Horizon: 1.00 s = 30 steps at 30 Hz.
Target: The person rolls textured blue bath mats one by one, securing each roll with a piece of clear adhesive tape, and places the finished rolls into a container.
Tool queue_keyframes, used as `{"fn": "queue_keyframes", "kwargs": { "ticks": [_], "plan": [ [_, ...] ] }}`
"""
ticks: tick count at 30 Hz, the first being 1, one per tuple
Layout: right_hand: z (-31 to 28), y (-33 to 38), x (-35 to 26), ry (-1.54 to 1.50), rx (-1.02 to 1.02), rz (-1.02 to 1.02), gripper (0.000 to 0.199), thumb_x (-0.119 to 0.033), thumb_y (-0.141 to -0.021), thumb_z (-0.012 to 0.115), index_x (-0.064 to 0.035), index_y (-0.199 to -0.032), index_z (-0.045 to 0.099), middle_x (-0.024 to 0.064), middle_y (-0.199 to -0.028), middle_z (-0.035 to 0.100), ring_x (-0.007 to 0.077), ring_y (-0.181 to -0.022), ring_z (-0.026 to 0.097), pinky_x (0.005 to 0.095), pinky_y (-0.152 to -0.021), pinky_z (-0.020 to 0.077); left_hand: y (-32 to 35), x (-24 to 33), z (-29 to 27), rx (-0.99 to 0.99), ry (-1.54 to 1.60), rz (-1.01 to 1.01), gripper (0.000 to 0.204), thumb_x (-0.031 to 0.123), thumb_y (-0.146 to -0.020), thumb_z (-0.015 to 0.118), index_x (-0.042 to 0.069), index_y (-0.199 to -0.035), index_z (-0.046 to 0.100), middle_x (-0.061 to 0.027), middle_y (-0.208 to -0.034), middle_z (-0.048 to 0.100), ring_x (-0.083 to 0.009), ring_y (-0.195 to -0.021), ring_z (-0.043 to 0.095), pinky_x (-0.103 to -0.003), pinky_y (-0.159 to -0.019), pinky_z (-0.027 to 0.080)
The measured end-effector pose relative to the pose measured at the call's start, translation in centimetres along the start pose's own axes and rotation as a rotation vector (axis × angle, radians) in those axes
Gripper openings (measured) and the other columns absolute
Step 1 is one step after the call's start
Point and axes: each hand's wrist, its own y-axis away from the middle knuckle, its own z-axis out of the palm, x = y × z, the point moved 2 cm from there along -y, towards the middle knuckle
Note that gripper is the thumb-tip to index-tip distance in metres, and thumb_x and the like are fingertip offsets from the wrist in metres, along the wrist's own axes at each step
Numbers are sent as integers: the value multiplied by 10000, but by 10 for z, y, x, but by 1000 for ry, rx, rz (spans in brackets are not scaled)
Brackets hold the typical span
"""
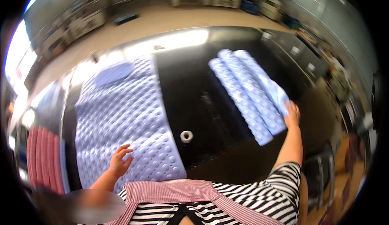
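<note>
On the black surface point(182, 87), a flat, bumpy blue mat point(121, 115) lies along the left edge, reaching toward the near edge. Three blue rolls point(252, 93) lie side by side nearer the right edge; light, even pressure should suit them, keeping layers snug. The right hand point(292, 114), arm outstretched, has its fingers at the rightmost roll's near end; whether they pinch, I cannot tell. The left hand point(120, 162), elbow bent, holds its fingers apart, half-curled, over the mat. A white ring point(187, 141) lies between.
</note>
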Motion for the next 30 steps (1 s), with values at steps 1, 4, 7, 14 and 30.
{"fn": "queue_keyframes", "kwargs": {
  "ticks": [1, 4, 7, 14, 30],
  "plan": [
    [22, 24, 45, -220, -159, 157, 734, 60, -728, 705, -239, -1394, 626, 104, -1447, 566, 339, -1356, 516, 411, -1145, 410, 19, -11, -4, 51, -59, -24, 329, 104, -847, 759, 117, -1173, 712, -140, -1408, 605, -364, -1309, 561, -438, -1085, 464],
    [40, 40, 69, -475, -131, 234, 658, 53, -803, 562, -143, -1429, 597, 182, -1459, 554, 355, -1374, 509, 393, -1160, 383, 92, -50, -37, 180, -275, -238, 310, 147, -860, 736, 124, -1169, 713, -174, -1464, 552, -407, -1373, 480, -477, -1145, 380],
    [33, 24, 79, -355, -196, 289, 670, 10, -792, 573, -164, -1439, 597, 182, -1555, 459, 365, -1445, 422, 423, -1197, 327, 163, -115, -44, 330, -480, -461, 402, 253, -906, 714, 117, -1280, 656, -224, -1522, 474, -440, -1430, 391, -509, -1193, 297],
    [2, 8, -124, -714, 257, 179, 356, -115, -1015, 588, 18, -1344, 616, 171, -1369, 629, 290, -1268, 600, 384, -1093, 450, 276, -203, -61, 715, -437, -1093, 658, 408, -973, 645, 68, -1504, 455, -268, -1556, 414, -441, -1454, 364, -504, -1205, 288],
    [-28, 227, -496, -1410, -687, 174, 768, 21, -887, 718, 104, -1534, 313, 220, -1378, 556, 254, -1215, 594, 364, -1041, 478, 296, -198, -124, 941, 97, -875, 508, 126, -732, 877, -2, -1184, 683, -78, -872, 682, -183, -757, 641, -329, -705, 527]
  ]
}}
